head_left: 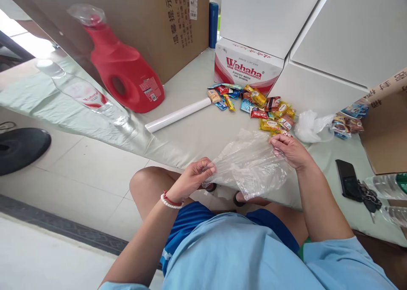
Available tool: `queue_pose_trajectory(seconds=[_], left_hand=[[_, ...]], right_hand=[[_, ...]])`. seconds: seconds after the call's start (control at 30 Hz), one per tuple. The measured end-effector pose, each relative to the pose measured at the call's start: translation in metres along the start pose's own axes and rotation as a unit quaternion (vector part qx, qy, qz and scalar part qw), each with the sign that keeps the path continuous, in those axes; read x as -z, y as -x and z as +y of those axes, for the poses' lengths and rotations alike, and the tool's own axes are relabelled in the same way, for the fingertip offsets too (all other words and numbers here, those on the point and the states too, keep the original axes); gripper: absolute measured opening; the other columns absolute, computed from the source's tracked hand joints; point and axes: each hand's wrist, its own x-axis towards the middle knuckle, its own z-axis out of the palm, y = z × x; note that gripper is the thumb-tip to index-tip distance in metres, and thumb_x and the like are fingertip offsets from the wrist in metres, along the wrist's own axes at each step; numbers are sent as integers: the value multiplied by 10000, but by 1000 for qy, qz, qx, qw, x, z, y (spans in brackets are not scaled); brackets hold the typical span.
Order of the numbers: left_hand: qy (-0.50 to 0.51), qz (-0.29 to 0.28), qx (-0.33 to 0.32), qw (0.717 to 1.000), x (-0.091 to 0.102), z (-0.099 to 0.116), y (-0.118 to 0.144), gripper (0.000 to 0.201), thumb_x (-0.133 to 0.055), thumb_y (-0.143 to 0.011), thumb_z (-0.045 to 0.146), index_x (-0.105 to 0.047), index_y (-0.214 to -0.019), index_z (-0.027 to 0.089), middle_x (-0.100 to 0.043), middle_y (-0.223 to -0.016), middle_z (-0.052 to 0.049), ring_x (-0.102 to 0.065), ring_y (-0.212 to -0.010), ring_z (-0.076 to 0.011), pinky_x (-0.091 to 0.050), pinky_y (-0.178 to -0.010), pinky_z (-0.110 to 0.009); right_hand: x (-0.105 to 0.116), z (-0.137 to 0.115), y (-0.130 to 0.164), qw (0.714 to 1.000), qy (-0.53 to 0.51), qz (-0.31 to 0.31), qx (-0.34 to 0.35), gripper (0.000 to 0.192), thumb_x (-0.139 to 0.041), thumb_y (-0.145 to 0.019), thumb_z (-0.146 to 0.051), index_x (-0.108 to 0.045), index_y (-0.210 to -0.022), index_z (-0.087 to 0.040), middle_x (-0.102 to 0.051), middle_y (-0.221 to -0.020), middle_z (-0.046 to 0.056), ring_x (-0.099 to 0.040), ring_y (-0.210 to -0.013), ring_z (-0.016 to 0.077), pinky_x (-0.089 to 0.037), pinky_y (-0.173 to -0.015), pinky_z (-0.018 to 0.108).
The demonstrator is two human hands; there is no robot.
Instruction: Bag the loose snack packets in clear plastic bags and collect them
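A clear plastic bag [249, 165] is stretched between my two hands over the table's near edge. My left hand [194, 177] pinches its left corner, fingers closed on the film. My right hand [288, 149] grips its upper right edge. Just beyond the bag lies a pile of several small snack packets [254, 103] in yellow, red and blue wrappers. A crumpled white plastic bag [310, 126] sits right of the pile.
A white roll [178, 115] lies left of the snacks on the pale table cover [178, 146]. A red detergent jug [125, 71] and a clear water bottle [84, 95] stand at the left. A Wahaha carton [246, 67], white boxes, a black phone [347, 179] and keys [369, 196] surround them.
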Motion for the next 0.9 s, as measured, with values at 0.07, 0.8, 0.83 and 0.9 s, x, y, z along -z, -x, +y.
queue_pose_trajectory(seconds=[0.07,0.8,0.83,0.9], left_hand=[[58,44,-4,997,-13,-6,-6,396,-764,-822,553,-630,-827,180,-656,-842,-25,-606,-712,-125,-499,-638,-239],[57,180,1,982,-68,-7,-43,425,-689,-880,604,-501,-906,224,-447,-548,116,-382,-425,-50,-303,-431,-178],[55,185,10,981,-65,-5,-43,434,-699,-868,610,-503,-901,223,-428,-549,120,-358,-421,-45,-287,-419,-174],[43,187,26,981,-61,-3,-43,447,-698,-854,624,-511,-892,220,-403,-553,122,-325,-419,-40,-272,-405,-167]], right_hand=[[2,7,-4,989,32,121,73,397,-872,-723,-537,-702,-876,-212,-653,-811,15,-572,-687,127,-491,-574,238],[-52,70,49,953,-253,93,-139,438,-930,-593,-417,-717,-894,-179,-554,-679,-51,-320,-504,44,-220,-428,192],[-43,69,50,956,-246,101,-128,420,-928,-600,-435,-718,-863,-184,-565,-690,-46,-343,-522,50,-238,-443,195],[-25,67,53,960,-236,107,-110,410,-932,-604,-451,-710,-839,-199,-609,-740,-30,-424,-583,71,-302,-488,199]])
